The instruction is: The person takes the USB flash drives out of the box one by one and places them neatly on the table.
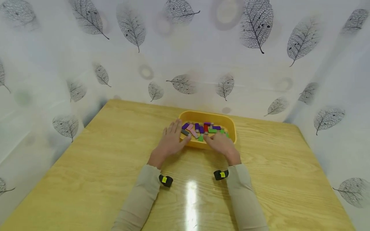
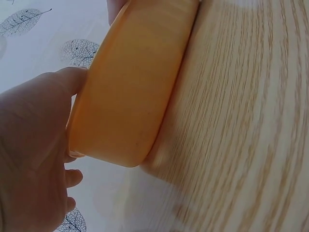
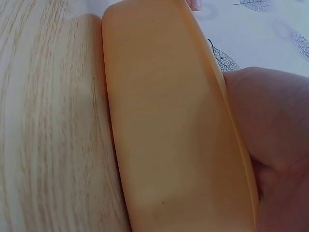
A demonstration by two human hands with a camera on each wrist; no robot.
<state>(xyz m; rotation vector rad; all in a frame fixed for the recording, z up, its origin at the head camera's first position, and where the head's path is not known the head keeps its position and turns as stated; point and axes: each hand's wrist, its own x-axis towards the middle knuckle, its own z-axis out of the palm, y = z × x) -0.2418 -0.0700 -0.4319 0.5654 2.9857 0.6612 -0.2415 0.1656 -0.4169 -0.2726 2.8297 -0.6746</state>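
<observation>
A yellow plastic bin [image 1: 207, 114] holds several USB flash drives in purple, pink, green, red and grey. My left hand [image 1: 170, 141] lies along the bin's left end, fingers stretched forward and thumb reaching over the near rim beside a grey flash drive [image 1: 185, 132]. In the left wrist view, the thumb meets the bin's rim. My right hand [image 1: 222, 143] reaches over the near rim into the right part, close to a red flash drive [image 1: 206, 128] and green ones. Its fingertips are hidden, and I cannot tell whether they pinch anything.
The bin stands near the far edge of a light wooden table [image 1: 101, 166]. A pale sheet with a leaf print [image 1: 185, 57] hangs behind and at both sides. Black wrist cameras [image 1: 166, 180] sit below both hands.
</observation>
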